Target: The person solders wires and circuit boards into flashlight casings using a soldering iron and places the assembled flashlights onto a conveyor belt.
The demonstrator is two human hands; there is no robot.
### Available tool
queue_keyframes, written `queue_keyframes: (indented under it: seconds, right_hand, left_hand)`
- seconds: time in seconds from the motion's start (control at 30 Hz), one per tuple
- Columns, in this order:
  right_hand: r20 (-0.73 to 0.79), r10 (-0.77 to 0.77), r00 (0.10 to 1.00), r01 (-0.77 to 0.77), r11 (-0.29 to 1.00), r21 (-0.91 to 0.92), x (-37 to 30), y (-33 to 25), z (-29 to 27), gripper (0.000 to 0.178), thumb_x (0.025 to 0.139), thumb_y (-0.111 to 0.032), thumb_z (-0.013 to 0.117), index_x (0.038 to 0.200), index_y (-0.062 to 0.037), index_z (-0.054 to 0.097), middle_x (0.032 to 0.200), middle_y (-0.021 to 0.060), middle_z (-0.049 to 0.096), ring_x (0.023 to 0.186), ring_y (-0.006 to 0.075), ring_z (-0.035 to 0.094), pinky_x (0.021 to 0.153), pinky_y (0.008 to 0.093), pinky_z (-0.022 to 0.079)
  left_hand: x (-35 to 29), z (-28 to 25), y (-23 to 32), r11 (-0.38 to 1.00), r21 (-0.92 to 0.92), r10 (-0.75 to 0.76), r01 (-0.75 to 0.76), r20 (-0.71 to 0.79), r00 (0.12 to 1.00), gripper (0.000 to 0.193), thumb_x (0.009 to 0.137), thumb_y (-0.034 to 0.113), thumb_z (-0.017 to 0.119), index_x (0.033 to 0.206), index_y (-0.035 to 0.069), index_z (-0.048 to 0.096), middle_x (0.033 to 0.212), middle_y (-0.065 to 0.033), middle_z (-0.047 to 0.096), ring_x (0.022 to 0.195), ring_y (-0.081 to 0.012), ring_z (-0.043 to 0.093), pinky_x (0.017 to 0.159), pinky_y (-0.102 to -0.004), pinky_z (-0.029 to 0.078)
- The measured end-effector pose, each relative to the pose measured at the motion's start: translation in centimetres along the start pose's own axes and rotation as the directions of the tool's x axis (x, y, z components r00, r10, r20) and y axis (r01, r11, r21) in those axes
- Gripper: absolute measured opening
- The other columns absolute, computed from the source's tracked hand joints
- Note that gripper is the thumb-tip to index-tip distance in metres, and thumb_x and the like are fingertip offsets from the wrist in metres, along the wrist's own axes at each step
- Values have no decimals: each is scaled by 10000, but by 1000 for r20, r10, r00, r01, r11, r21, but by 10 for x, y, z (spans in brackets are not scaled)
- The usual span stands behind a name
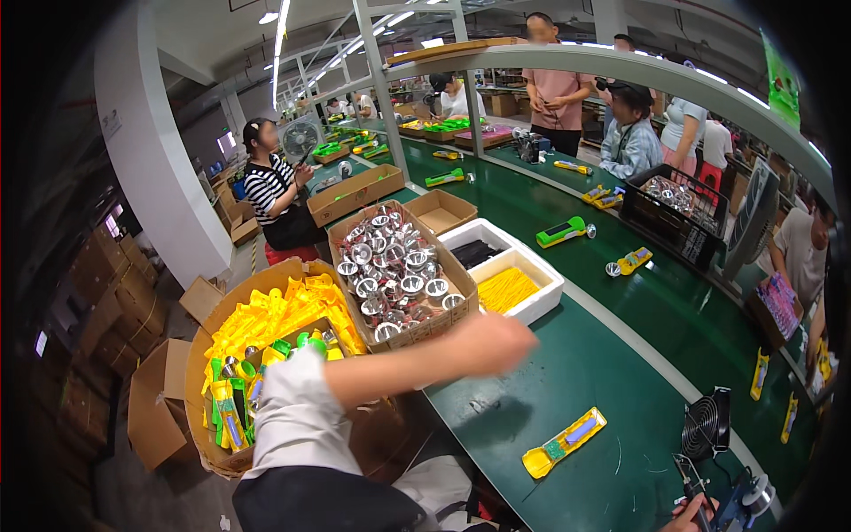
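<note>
My left arm reaches across from the lower left. My left hand [498, 344] is blurred over the green bench, just in front of the white foam box [548, 297]; its fingers are smeared by motion. Holding a soldering iron [694, 480] upright at the lower right is my right hand [693, 516], partly cut off by the picture's edge. Between the hands lies an open yellow flashlight half-shell [565, 442], with a small green circuit board and a blue cell inside it. In the foam box are yellow cable ties or wires [507, 289] and black strips [472, 254].
Reflector lamp heads fill a cardboard box [456, 312]; yellow shells fill a larger carton [202, 417] on the left. A small black fan [706, 424] and a solder reel [758, 493] stand at the right. Flashlights lie along the green conveyor [612, 297]. Other people work nearby.
</note>
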State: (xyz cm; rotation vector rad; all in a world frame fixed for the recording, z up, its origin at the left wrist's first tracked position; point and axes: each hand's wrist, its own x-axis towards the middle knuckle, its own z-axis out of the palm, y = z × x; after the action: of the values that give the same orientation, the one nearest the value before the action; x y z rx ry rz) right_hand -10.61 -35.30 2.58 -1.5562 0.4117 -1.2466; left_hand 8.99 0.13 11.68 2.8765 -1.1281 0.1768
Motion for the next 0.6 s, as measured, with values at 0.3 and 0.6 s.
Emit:
queue_keyframes:
  seconds: [0.3,0.6]
  right_hand:
    - [85,-18,996,27,994,-107,-3,19,8,189,754,-110,581,734,15,440,542,78,476,436,135,445,393,243,369]
    - [104,-23,994,40,987,-158,-3,23,7,187,759,-99,573,711,24,440,511,82,492,408,130,456,387,237,371]
  left_hand:
    - [-57,-11,-177,890,250,-306,382,-294,905,80,649,173,578,694,121,620,756,-69,547,828,-244,514,687,-355,439]
    - [-39,-11,-188,842,5,-524,539,-229,820,119,677,186,622,764,108,646,815,-94,600,743,-258,561,651,-330,444]
